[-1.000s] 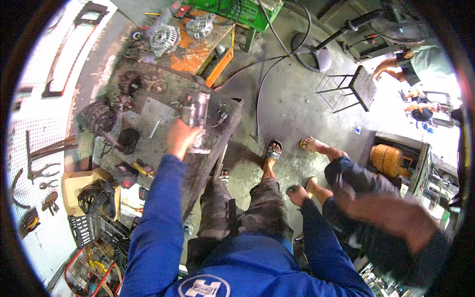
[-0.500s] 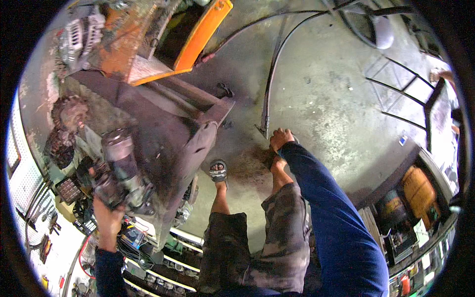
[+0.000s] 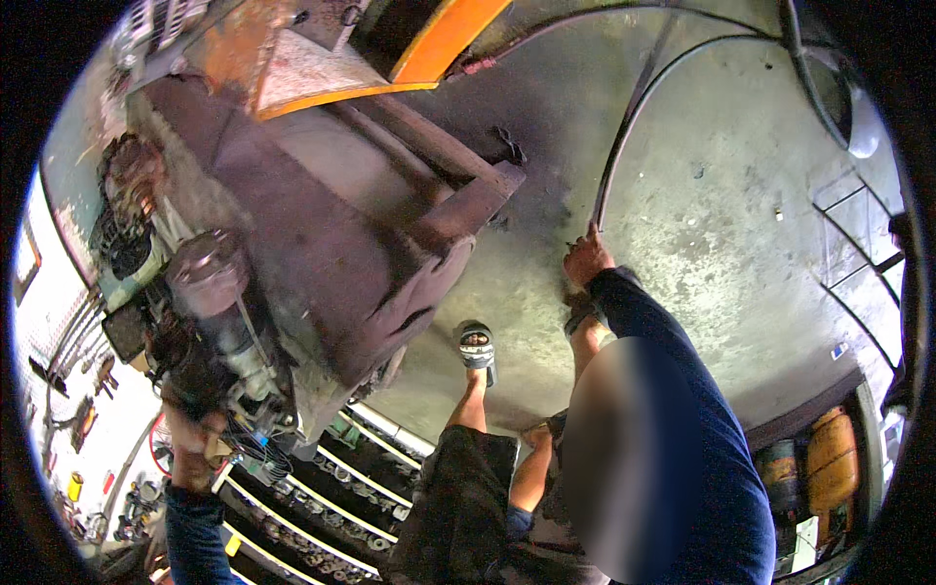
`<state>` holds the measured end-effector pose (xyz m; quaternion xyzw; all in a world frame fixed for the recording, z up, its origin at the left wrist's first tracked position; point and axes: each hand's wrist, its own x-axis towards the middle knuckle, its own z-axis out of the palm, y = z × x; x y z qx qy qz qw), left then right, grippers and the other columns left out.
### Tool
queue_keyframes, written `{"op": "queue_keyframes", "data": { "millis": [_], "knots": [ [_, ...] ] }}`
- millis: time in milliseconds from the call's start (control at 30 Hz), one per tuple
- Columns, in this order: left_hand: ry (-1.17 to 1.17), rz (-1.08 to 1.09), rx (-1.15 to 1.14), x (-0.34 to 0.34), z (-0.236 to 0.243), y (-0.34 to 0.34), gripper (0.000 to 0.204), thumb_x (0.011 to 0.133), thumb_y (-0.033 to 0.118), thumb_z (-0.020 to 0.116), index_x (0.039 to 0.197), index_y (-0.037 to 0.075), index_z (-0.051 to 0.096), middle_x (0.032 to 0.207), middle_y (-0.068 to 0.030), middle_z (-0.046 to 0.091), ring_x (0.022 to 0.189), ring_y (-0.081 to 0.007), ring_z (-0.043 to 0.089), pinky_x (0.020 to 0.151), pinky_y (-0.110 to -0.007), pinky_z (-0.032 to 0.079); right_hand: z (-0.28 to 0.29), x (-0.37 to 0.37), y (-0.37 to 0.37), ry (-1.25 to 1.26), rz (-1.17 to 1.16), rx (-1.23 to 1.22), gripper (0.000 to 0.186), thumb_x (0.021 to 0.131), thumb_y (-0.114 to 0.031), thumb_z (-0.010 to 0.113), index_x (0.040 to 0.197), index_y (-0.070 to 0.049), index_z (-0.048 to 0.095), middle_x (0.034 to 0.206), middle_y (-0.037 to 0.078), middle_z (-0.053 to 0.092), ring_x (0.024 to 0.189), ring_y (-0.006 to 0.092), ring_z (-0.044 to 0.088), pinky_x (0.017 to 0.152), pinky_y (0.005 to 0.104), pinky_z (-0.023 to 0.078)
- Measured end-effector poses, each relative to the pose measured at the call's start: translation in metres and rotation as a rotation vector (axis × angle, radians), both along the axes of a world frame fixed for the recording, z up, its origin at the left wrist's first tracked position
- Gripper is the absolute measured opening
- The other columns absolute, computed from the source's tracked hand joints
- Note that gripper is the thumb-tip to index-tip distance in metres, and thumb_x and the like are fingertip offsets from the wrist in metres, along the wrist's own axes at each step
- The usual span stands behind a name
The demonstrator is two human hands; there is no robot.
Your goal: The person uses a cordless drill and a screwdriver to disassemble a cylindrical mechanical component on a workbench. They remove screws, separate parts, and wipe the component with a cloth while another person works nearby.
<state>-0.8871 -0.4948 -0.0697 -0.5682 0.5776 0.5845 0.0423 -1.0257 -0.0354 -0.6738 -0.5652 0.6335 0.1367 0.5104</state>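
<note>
At the far left, my left hand (image 3: 193, 434) is wrapped round the dark lower end of a cylindrical motor (image 3: 209, 273), its fingers partly hidden and smeared. The motor's rounded silver-brown end tilts up toward me, over the corner of a worn dark workbench (image 3: 322, 234). My right hand (image 3: 588, 257) is closed on the end of a long black hose (image 3: 616, 151), low above the concrete floor near my right foot. Whatever fitting sits inside that fist is hidden.
Beyond the motor lies a greasy gear-like part (image 3: 135, 180). An orange metal frame (image 3: 448, 44) stands at the back. Racks of small parts (image 3: 322, 526) sit below the bench. At right are a black metal frame (image 3: 858, 234) and an orange canister (image 3: 832, 458). A blurred patch covers my right leg.
The view has swung left, so most things sit further right. The motor's rounded end now faces me more. My right hand has closed round the hose end, whose tip showed beside it before.
</note>
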Motion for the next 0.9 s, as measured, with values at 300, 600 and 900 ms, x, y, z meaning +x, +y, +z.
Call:
{"op": "queue_keyframes", "data": {
  "millis": [300,600,900],
  "knots": [
    [-0.020,-0.227,-0.065,-0.019,-0.011,0.019,0.043,0.108,0.029,0.057,0.146,0.009,0.056,0.129,-0.0072,0.072,0.116,-0.0222,0.071,0.099,-0.038,0.059,0.033,-0.028,0.062,0.146,-0.014,-0.062,0.049,0.110,-0.033,0.042,0.155,-0.021,0.054,0.161,0.007,0.051,0.158,0.0327,0.032,0.125,0.0700,0.020],
    [-0.072,-0.625,-0.340,-0.007,0.007,0.026,0.057,0.103,0.016,0.064,0.155,0.007,0.044,0.145,-0.0119,0.063,0.128,-0.0310,0.066,0.109,-0.047,0.055,-0.041,0.003,0.024,0.175,-0.090,-0.225,0.036,0.105,-0.028,0.049,0.130,-0.014,0.071,0.146,0.010,0.060,0.148,0.0338,0.046,0.127,0.0725,0.018],
    [-0.442,-0.896,-0.659,-0.059,-0.014,0.047,0.079,0.069,0.016,0.085,0.139,-0.005,0.054,0.127,-0.0307,0.070,0.118,-0.0471,0.069,0.105,-0.047,0.053,0.264,-0.004,-0.011,-0.502,-0.331,-0.585,0.032,0.102,-0.022,0.061,0.125,0.000,0.065,0.118,0.020,0.066,0.111,0.0398,0.064,0.103,0.0505,0.049]
  ]
}}
